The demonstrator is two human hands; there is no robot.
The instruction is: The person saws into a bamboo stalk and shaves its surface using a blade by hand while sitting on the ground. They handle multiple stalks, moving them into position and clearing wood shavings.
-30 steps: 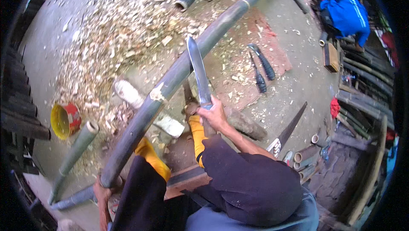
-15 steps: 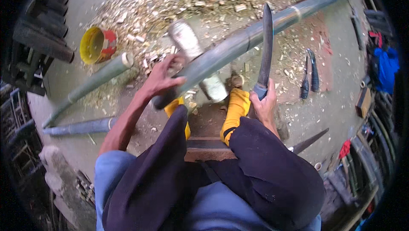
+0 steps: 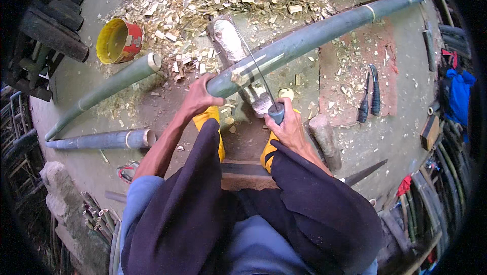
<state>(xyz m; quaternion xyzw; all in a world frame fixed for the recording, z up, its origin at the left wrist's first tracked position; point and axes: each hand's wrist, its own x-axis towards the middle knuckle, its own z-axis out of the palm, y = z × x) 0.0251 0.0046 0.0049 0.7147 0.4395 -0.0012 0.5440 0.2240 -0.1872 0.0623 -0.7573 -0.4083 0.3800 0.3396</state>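
Observation:
A long grey-green bamboo pole [image 3: 324, 34] slants from near my feet up to the far right, and pale cut wood shows close to its near end. My left hand [image 3: 199, 96] is closed round that near end. A long curved machete [image 3: 253, 58] is in my right hand [image 3: 290, 127], its fingers wrapped round the handle. The thin blade points up and to the left, crossing the pole over the pale cut patch; I cannot tell how deep it touches. Beneath the pole lies a whitish, worn log block [image 3: 227, 39].
Wood chips [image 3: 167, 1] are heaped at the far side. A yellow-red bucket [image 3: 119, 41] and two more bamboo lengths [image 3: 109, 92] lie to the left. Two dark-handled blades [image 3: 374, 92] rest on a reddish mat [image 3: 332, 105] at right. A saw blade [image 3: 362, 172] lies by my right knee.
The machete has swung from upright at the right to across the pole, my right hand moving left. The pole has turned, and its pale cut patch now shows. My left hand has closed on its end.

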